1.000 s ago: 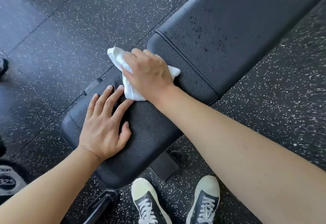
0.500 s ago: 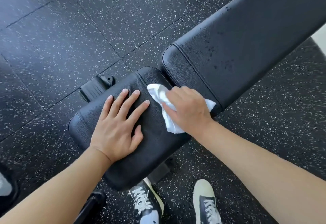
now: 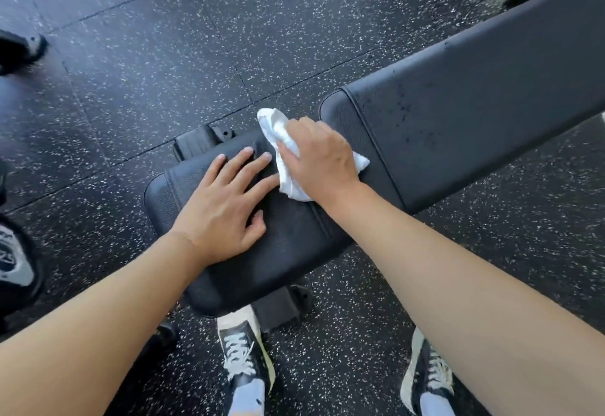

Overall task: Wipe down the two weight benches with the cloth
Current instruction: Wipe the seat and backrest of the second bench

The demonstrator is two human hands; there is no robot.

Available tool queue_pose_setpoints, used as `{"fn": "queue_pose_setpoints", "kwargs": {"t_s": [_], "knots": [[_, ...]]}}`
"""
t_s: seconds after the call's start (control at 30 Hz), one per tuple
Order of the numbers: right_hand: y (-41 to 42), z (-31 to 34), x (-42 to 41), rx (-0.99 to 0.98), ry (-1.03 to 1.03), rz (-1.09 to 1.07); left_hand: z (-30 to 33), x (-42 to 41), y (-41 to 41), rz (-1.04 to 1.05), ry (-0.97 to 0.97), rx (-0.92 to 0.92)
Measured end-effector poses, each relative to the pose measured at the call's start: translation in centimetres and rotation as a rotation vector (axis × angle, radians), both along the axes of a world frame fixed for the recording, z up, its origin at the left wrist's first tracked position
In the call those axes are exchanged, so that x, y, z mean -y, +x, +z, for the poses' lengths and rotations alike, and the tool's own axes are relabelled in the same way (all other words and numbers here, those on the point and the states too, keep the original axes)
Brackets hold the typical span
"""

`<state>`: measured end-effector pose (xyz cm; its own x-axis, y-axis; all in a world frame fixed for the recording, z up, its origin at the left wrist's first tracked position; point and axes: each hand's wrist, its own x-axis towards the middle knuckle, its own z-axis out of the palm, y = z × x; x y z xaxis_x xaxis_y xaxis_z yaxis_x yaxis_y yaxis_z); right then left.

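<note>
Wiping the bench (image 3: 474, 114) at the gap between its pads, the right hand (image 3: 322, 158) grips the bunched cloth (image 3: 284, 167) beneath its palm. Just beside it, the left hand (image 3: 226, 199) presses flat, fingers spread, on the seat. Next, likely a sweep rightward along the speckled backrest.

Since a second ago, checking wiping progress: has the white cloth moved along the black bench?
Yes. The white cloth under the right hand swept toward the near edge and back, still at the black padded bench's pad gap.
</note>
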<state>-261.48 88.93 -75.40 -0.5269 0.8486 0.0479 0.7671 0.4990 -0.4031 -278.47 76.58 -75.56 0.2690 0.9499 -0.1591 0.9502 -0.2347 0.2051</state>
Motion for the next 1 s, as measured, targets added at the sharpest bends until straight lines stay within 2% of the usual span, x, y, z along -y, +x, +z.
{"fn": "queue_pose_setpoints", "kwargs": {"t_s": [0.1, 0.23, 0.37, 0.43, 0.57, 0.7, 0.8, 0.87, 1.0], "knots": [[5.6, 1.2, 3.5, 0.034, -0.019, 0.076, 1.5, -0.7, 2.0, 0.160, -0.076, 0.049], [14.5, 1.6, 6.6, 0.040, 0.001, 0.111, 1.8, -3.3, 5.4, 0.241, -0.010, 0.074], [19.4, 0.4, 5.0, -0.004, 0.082, 0.117, 0.1, -7.3, 8.9, 0.413, 0.089, 0.088], [19.0, -0.4, 3.4, -0.010, 0.157, 0.126, -1.2, -7.8, 9.8, 0.495, 0.164, 0.086], [13.1, -1.7, -0.6, -0.008, 0.266, 0.089, -2.6, -7.5, 10.0, 0.513, 0.221, 0.087], [4.4, -2.3, -7.8, 0.007, 0.291, -0.032, -2.4, -7.8, 10.3, 0.541, 0.244, 0.102], [0.6, -2.5, -11.5, 0.105, 0.246, -0.084, -2.4, -7.9, 10.1, 0.535, 0.235, 0.085], [0.3, -2.7, -11.6, 0.116, 0.219, -0.020, -2.4, -7.8, 10.1, 0.534, 0.224, 0.074], [6.5, -2.2, -7.8, -0.065, 0.248, 0.077, -2.3, -7.8, 10.1, 0.530, 0.219, 0.071]]}}
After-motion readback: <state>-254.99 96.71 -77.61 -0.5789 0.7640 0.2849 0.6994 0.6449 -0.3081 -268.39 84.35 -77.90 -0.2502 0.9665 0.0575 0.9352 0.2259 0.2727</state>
